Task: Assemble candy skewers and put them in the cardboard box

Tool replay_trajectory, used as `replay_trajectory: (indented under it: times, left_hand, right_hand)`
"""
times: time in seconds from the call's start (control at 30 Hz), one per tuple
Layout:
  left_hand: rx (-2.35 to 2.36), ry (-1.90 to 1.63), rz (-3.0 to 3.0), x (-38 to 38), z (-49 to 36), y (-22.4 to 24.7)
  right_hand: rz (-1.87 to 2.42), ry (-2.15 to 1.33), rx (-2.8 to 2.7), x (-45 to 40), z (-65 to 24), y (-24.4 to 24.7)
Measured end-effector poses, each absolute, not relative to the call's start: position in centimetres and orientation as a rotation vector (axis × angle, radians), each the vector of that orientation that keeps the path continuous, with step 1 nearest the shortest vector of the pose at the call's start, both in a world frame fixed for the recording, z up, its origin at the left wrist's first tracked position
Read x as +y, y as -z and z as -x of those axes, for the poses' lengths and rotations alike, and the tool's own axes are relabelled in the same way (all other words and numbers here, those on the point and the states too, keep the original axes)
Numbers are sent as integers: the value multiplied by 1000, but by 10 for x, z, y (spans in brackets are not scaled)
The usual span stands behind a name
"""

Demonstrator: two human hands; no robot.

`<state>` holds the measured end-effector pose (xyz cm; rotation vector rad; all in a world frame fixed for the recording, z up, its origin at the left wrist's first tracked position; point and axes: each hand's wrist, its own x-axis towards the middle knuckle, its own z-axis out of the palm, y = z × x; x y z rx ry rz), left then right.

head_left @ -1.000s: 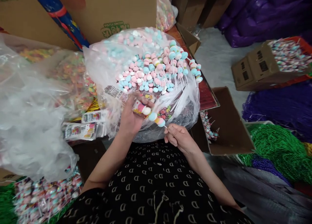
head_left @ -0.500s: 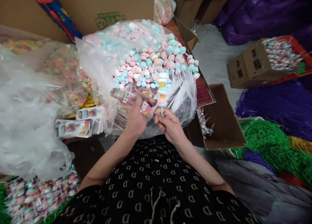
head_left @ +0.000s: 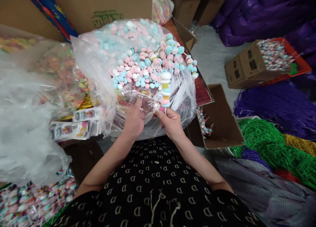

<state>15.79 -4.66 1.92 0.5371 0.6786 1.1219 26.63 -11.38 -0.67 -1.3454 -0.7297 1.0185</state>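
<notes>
My right hand (head_left: 171, 123) pinches the white stick of an upright candy skewer (head_left: 165, 88), stacked with white, yellow, blue and pink pieces. The right fingertips also touch the edge of a clear printed wrapper (head_left: 148, 103). My left hand (head_left: 135, 118) is closed on the other end of this wrapper, just left of the skewer. Behind both hands lies a big clear bag (head_left: 92, 50) with loose pink, blue and white candies (head_left: 133, 69). More finished skewers (head_left: 172, 54) rest on the candies at the right, and white sticks (head_left: 179, 92) lie below them.
Flat printed wrappers (head_left: 70, 129) are stacked at the left beside a bag of orange and green candies (head_left: 61, 69). An open carton (head_left: 223, 121) with some skewers stands at the right. Wrapped candies (head_left: 39, 200) lie at the lower left. Green bead strings (head_left: 269, 138) lie farther right.
My left hand has pulled the wrapper, which now stretches out between both hands. My right fingers have come onto its edge beside the skewer's stick. The whole view has shifted slightly.
</notes>
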Motion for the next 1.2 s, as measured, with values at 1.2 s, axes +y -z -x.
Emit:
replay_trajectory:
  times: [1.2]
  left_hand:
    - [886, -1130, -210, 1, -131, -30]
  right_hand:
    - [1407, -1084, -1080, -185, -312, -14]
